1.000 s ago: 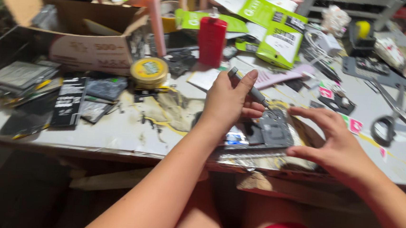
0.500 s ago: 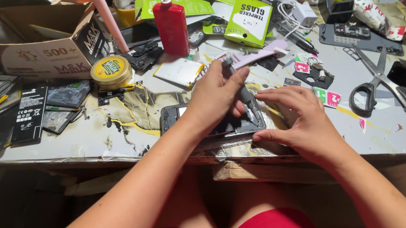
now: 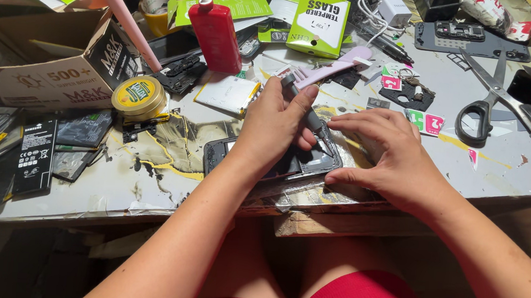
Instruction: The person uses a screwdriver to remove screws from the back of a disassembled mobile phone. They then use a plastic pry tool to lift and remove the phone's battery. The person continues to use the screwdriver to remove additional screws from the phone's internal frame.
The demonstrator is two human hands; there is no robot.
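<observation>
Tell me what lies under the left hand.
Under the left hand lies an opened phone, its dark frame showing at both ends. The hand grips a grey screwdriver; the phone's middle is covered.

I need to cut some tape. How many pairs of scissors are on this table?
1. The scissors lie on the table's right side, beyond the right hand, black handles toward the person. More could be hidden under the clutter.

Phone-repair workbench — scarred, stained table (image 3: 513, 166); opened phone (image 3: 264, 161) at centre, spare batteries (image 3: 34, 154) at 9 o'clock, scissors (image 3: 499, 103) at 2 o'clock, green screen-protector packets (image 3: 319, 22) at 12 o'clock.
</observation>
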